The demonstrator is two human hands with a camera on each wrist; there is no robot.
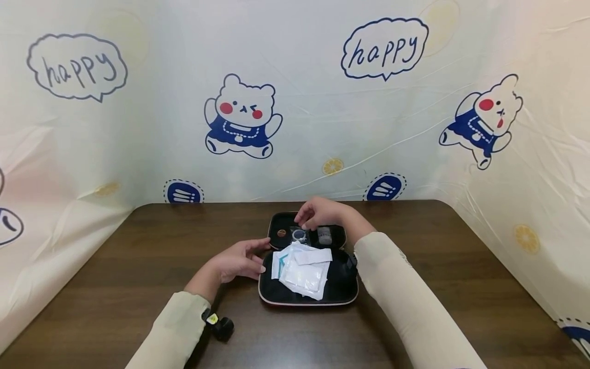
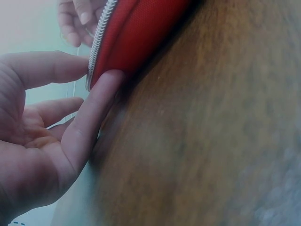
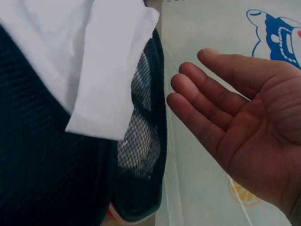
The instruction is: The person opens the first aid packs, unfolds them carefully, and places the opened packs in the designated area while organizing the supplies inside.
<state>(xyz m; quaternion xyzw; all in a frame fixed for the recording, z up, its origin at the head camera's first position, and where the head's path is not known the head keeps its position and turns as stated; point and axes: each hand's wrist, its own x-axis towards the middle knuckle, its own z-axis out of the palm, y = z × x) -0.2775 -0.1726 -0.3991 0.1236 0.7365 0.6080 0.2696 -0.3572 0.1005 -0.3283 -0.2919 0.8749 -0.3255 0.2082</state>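
Note:
An unzipped case point(image 1: 341, 292), black inside and red outside with a silver zipper, lies spread on the table. White flat packets point(image 1: 304, 271) sit piled on its near half. My left hand point(image 1: 237, 260) rests at the case's left side, its fingertips touching the edge; in the left wrist view, fingertips meet the zipper point(image 2: 97, 44) and the red shell point(image 2: 146, 33). My right hand point(image 1: 322, 211) hovers over the far half, fingers loosely bent with nothing between them. Below it, a mesh pocket point(image 3: 141, 146) covers small items, including a round whitish one point(image 1: 299, 235).
The brown wooden table point(image 1: 161, 256) runs up to a pale printed cloth point(image 1: 304, 128) hanging behind and at both sides. A small copper-coloured round mark point(image 1: 281, 233) shows at the left of the far half. A black wrist device point(image 1: 223, 328) is worn on the left sleeve.

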